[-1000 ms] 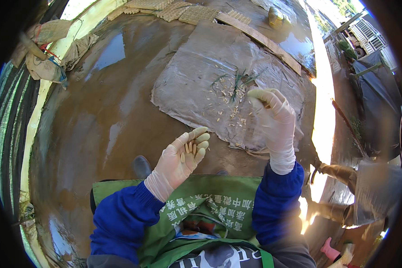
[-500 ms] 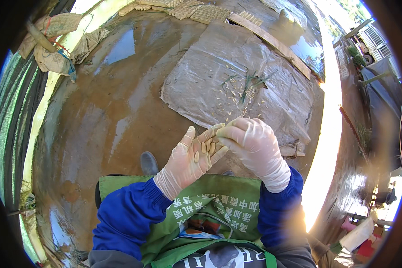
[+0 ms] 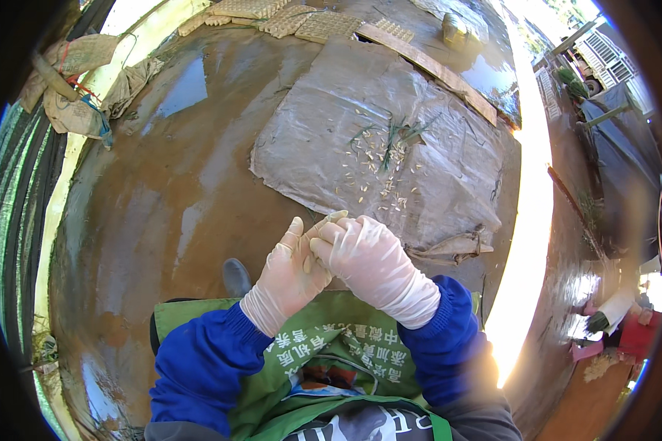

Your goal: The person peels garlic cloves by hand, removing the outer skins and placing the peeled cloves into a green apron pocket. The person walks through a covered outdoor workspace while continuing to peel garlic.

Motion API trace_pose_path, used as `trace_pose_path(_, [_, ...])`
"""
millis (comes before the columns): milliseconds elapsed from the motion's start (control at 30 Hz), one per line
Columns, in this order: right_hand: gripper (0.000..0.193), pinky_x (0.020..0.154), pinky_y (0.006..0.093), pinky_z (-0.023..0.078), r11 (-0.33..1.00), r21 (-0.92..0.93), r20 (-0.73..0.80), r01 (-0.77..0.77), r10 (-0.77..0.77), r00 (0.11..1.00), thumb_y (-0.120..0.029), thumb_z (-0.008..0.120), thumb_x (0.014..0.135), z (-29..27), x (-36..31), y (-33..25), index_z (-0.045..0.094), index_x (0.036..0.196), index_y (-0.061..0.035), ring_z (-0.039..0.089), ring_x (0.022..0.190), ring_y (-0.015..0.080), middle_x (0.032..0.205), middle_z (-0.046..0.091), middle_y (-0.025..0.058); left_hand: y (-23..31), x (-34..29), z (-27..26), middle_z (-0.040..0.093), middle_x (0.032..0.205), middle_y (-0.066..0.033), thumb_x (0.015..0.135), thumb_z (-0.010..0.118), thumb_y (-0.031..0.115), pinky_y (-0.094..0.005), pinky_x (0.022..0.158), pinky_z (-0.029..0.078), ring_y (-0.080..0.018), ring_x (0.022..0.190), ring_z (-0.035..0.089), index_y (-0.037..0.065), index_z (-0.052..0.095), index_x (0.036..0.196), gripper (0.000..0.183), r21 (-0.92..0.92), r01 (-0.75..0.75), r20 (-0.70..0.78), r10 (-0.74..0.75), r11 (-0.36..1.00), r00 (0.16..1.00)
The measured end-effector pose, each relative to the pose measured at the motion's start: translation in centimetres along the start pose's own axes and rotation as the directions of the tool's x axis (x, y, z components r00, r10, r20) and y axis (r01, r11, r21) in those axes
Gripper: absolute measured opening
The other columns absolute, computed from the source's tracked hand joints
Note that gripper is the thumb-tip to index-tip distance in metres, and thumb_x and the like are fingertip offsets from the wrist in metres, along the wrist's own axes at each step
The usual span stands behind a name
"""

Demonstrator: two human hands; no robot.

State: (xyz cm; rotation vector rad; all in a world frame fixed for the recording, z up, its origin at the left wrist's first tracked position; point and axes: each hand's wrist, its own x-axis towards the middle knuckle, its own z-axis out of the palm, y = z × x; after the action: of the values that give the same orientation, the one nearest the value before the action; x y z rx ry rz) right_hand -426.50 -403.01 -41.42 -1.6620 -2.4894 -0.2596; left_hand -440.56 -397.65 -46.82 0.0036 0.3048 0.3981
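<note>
Both of my hands wear thin whitish gloves and meet in front of the green apron. My left hand is cupped, thumb up, holding pale oval seed-like pieces; one shows at the palm, and my right hand hides the rest. My right hand reaches over it, its fingers curled together at the left palm. Whatever those fingers pinch is hidden. Ahead on the floor, a grey plastic sheet bears many scattered pale pieces and a few long green leaves.
Wet brown floor surrounds the sheet. A wooden plank borders its far right side, with egg-tray-like panels beyond. Sacks hang at the far left by green netting. My boot shows below my left hand.
My right hand has moved left and down, over the left palm. The left hand has curled in, covering most of the pale pieces seen there before. The view has shifted slightly.
</note>
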Motion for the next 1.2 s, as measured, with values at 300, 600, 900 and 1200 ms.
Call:
trace_pose_path(300, [0.019,0.061,0.0336,0.048,0.939,0.34,-0.155,-0.059,0.118,0.981,-0.014,0.065,0.073,-2.4,0.1,-0.2,0.063,0.091,-0.0088,0.063,0.071,0.0201,0.082,0.064,0.0039,-0.4,-0.1,-1.5,0.061,0.111,-0.0087,0.101,0.034,0.032,-0.0379,0.09,0.048,-0.0214,0.103,0.059,0.005,0.055,0.116,0.037,0.153,0.018,-0.234,0.019,0.988,0.972])
trace_pose_path(600, [0.019,0.048,0.0305,0.049,0.56,0.81,-0.416,0.174,0.34,0.843,0.001,0.065,0.056,-9.6,-1.8,-1.2,0.067,0.072,-0.0093,0.06,0.049,0.0193,0.063,0.063,0.0016,0.4,0.2,-2.3,0.062,0.091,-0.0072,0.098,0.046,0.022,-0.0239,0.064,0.048,-0.0127,0.073,0.056,-0.002,0.058,0.116,0.033,0.099,0.14,-0.175,-0.121,0.985,0.977])
trace_pose_path(900, [0.015,0.047,0.0258,0.04,0.418,0.846,-0.532,0.332,0.712,0.458,-0.019,0.069,0.085,-11.4,-3.2,-0.6,0.06,0.076,-0.0112,0.054,0.048,0.0143,0.064,0.06,0.0038,0.3,0.1,-2.3,0.062,0.091,-0.0072,0.098,0.045,0.021,-0.0229,0.06,0.046,-0.0118,0.07,0.055,-0.004,0.057,0.116,0.033,0.124,0.12,-0.188,-0.096,0.985,0.977])
trace_pose_path(1200, [0.017,0.06,0.0286,0.029,0.38,0.667,-0.687,0.641,0.647,0.331,-0.002,0.051,0.092,-12.2,-4.7,0.5,0.053,0.077,-0.0096,0.034,0.05,0.0084,0.062,0.035,-0.0018,0.5,0.3,-2.7,0.061,0.091,-0.0067,0.097,0.046,0.02,-0.0239,0.063,0.049,-0.0128,0.071,0.056,-0.004,0.057,0.115,0.032,0.13,0.096,-0.192,-0.07,0.987,0.979])
